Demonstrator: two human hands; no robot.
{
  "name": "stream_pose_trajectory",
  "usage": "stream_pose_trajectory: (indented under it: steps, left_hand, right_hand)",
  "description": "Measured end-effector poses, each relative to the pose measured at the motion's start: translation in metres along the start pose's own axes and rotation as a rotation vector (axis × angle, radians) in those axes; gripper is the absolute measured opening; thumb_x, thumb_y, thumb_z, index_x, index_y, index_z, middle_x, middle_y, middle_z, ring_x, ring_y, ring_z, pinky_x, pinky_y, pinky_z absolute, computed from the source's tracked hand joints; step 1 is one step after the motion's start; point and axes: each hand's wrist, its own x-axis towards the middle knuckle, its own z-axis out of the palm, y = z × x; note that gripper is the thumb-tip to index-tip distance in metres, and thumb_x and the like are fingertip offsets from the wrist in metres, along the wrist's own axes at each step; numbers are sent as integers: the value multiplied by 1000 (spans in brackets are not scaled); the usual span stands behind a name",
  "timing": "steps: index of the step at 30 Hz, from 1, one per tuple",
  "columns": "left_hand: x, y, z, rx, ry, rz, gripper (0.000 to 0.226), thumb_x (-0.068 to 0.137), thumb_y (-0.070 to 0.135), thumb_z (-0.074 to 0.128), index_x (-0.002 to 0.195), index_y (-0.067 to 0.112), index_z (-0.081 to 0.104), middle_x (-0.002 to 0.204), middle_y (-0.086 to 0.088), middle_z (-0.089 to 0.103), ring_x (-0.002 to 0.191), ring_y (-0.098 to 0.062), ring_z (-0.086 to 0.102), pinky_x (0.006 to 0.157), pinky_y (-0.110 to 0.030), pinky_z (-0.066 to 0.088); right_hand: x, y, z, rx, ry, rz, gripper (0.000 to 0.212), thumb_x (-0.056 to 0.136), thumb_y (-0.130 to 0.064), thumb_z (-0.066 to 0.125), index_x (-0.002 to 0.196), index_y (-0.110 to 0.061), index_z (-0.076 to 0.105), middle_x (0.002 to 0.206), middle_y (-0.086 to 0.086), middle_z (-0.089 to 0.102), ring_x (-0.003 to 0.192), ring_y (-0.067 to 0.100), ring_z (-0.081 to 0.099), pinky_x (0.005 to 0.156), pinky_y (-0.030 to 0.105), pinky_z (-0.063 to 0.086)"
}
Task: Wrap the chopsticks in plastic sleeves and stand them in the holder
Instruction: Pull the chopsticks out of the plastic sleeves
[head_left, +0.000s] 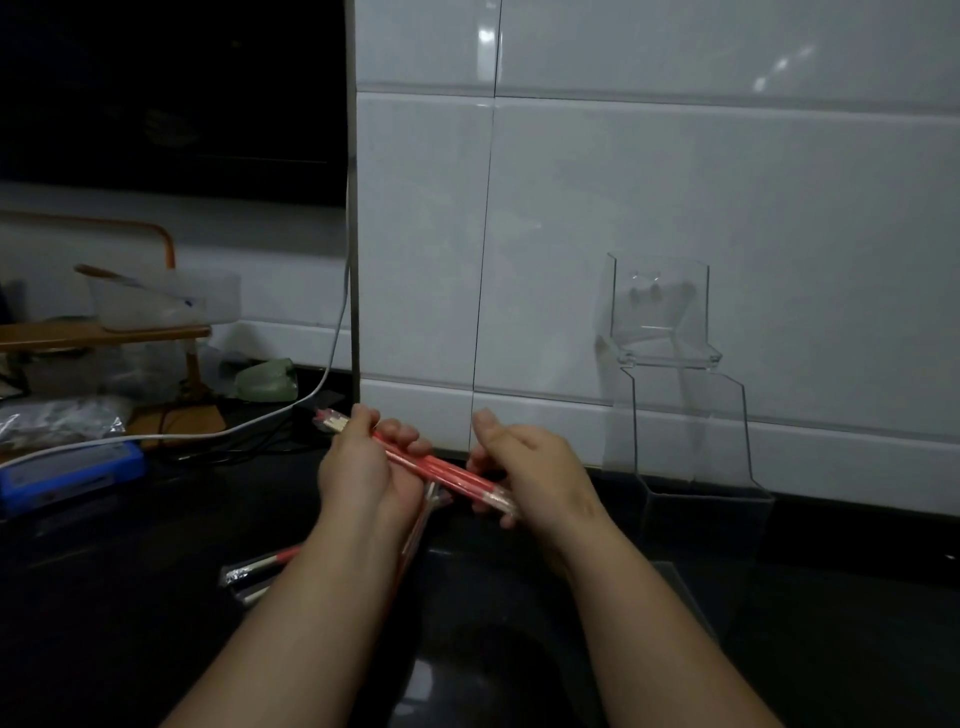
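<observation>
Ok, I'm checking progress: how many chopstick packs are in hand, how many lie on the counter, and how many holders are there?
In hand, red chopstick pack (left hand, right hand): 1
On the counter, chopstick packs: 2
By the wall, clear holder: 1
Total: 4
A thin piece below the left hand is too dim to count.

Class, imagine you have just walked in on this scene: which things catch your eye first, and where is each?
The red chopsticks at the centre stand out first, gripped by the left hand at one end and the right hand at the other. Next comes the clear holder standing to the right against the white tiled wall. More sleeved chopsticks lie on the dark counter, lower left.
</observation>
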Motion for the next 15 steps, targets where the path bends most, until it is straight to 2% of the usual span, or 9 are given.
stream_pose_trajectory:
  steps: [3,6,9,11,15]
  left_hand:
    - [4,-1,-1,-70,-6,-44,28,106,25,41,79,17,42,49,4,35,35,-7,36,37,-15,30]
    - [5,-2,-1,-92,-6,-74,29,105,26,41,78,18,41,48,5,34,36,-6,35,37,-15,29]
    - [6,-3,-2,-105,10,-81,24,104,24,45,81,18,42,52,6,33,40,-6,35,36,-18,29]
    - [3,-5,-1,-104,10,-77,23,103,23,46,81,19,42,53,6,34,39,-6,35,36,-18,30]
    - [-6,-12,4,-81,-25,-78,25,103,23,46,79,19,41,52,6,34,38,-5,37,37,-17,31]
  right_hand:
    - [1,1,-1,141,53,-111,43,94,-40,61,76,-2,68,77,11,73,65,23,65,53,31,50]
    - [1,2,6,131,123,-190,33,91,-26,68,69,-2,67,67,7,70,64,17,65,68,37,54]
    - [2,4,18,184,264,-211,33,82,-33,67,67,-4,62,64,7,63,68,22,61,69,40,52]
    - [1,5,25,235,343,-223,33,77,-36,62,71,-3,60,67,11,60,65,15,53,64,35,46]
    - [-2,7,30,337,462,-255,21,85,-30,62,79,-10,63,72,-1,62,65,3,52,60,18,44]
